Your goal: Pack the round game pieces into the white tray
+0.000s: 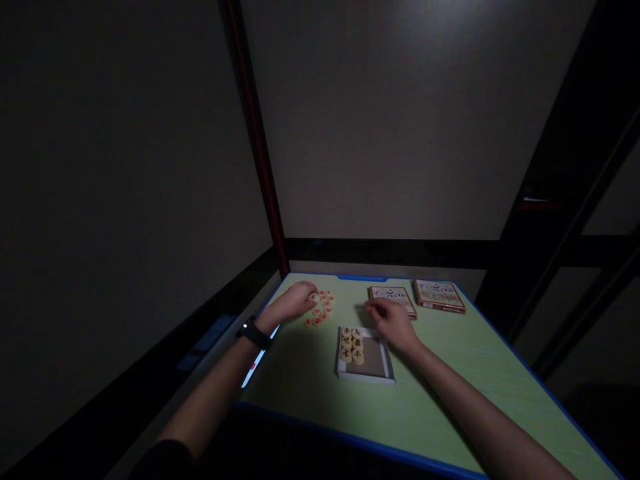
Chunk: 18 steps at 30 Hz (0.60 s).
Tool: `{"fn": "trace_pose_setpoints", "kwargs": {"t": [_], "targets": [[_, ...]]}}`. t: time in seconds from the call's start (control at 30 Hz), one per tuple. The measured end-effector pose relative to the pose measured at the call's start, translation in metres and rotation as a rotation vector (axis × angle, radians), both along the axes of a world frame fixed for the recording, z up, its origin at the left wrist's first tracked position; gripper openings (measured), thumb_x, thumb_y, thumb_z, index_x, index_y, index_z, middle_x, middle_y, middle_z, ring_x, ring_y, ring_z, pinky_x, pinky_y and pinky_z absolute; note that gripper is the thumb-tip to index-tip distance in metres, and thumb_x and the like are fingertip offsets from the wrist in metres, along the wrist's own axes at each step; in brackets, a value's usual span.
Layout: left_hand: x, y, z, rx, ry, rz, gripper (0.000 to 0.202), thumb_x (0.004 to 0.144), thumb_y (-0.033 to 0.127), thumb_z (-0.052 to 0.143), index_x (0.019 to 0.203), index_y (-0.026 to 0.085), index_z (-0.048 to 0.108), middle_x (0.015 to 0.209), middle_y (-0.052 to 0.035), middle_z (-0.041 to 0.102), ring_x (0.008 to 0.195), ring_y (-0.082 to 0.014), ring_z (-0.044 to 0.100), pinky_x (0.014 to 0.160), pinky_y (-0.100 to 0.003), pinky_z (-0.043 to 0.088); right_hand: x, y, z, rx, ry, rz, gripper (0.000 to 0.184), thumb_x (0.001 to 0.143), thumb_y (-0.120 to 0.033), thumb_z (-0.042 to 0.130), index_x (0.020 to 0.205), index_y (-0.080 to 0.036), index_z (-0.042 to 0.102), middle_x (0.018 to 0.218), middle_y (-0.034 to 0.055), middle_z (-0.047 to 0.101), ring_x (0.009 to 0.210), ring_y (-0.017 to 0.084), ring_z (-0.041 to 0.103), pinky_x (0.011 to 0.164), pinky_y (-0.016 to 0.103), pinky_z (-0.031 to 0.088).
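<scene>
My left hand [293,301], with a black watch [254,333] on its wrist, lies curled at the far left of the green table [450,380], its fingertips pinched on a round piece at the edge of a loose pile of red-marked round pieces [321,309]. My right hand [393,319] hovers, fingers bent and together, just beyond a shallow white box [377,370]; what it holds, if anything, is hidden. Several black-marked round pieces [352,345] sit in rows in the box's left half.
Two flat boxes with printed lids lie at the table's far side, one [395,297] beside my right hand and one [439,295] further right. A red post [260,153] rises at the far left corner. Dark walls and a black frame surround the blue-edged table.
</scene>
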<state>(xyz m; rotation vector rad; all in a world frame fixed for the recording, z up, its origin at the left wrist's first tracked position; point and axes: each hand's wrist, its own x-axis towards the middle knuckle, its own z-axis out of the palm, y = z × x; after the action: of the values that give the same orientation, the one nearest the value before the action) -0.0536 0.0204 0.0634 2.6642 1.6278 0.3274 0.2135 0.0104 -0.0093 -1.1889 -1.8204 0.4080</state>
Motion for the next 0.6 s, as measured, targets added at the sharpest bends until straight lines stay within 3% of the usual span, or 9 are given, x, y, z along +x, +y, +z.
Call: {"fn": "trace_pose_setpoints", "kwargs": {"t": [0.1,0.2,0.27,0.4,0.6], "targets": [[0.039,-0.009,-0.005,0.171,-0.202,-0.115,0.017,0.091,0.018,0.052,0.100,0.015,0.065,0.100,-0.0089,0.066,0.098,-0.0209,0.060,0.092,-0.031,0.047,-0.005,0.001,0.006,-0.203,0.419,0.122,0.026,0.082,-0.036,0.064,0.099,-0.018,0.071,0.083,0.0066,0.074,0.074,0.021,0.067,0.073,0.036,0.055],[0.076,-0.017,-0.018,0.278,-0.354,-0.247,0.016,0.093,0.018,0.052,0.105,0.017,0.062,0.105,-0.0073,0.064,0.102,-0.0196,0.059,0.094,-0.033,0.049,-0.010,-0.003,0.013,-0.386,0.824,0.321,0.041,0.073,-0.045,0.077,0.106,-0.021,0.070,0.090,0.0044,0.075,0.081,0.019,0.070,0.079,0.036,0.057],[0.093,-0.019,-0.029,0.319,-0.432,-0.299,0.017,0.094,0.016,0.051,0.107,0.018,0.060,0.105,-0.0060,0.062,0.102,-0.0186,0.060,0.094,-0.033,0.050,-0.011,-0.006,0.015,-0.452,0.974,0.378,0.044,0.068,-0.045,0.083,0.103,-0.022,0.072,0.090,0.0040,0.075,0.084,0.019,0.071,0.081,0.035,0.058],[0.106,-0.019,-0.045,0.367,-0.558,-0.319,0.018,0.094,0.015,0.052,0.109,0.019,0.059,0.106,-0.0054,0.060,0.102,-0.0172,0.061,0.093,-0.031,0.052,-0.008,-0.007,0.014,-0.512,1.052,0.373,0.040,0.062,-0.037,0.089,0.094,-0.019,0.073,0.083,0.0038,0.076,0.078,0.018,0.072,0.076,0.032,0.061],[0.100,-0.022,-0.053,0.465,-0.646,-0.276,0.020,0.092,0.015,0.055,0.111,0.020,0.062,0.109,-0.0064,0.061,0.102,-0.0177,0.062,0.092,-0.030,0.053,-0.003,-0.005,0.014,-0.559,1.081,0.373,0.034,0.062,-0.032,0.090,0.087,-0.018,0.071,0.077,0.0030,0.076,0.067,0.018,0.073,0.071,0.032,0.063]]}}
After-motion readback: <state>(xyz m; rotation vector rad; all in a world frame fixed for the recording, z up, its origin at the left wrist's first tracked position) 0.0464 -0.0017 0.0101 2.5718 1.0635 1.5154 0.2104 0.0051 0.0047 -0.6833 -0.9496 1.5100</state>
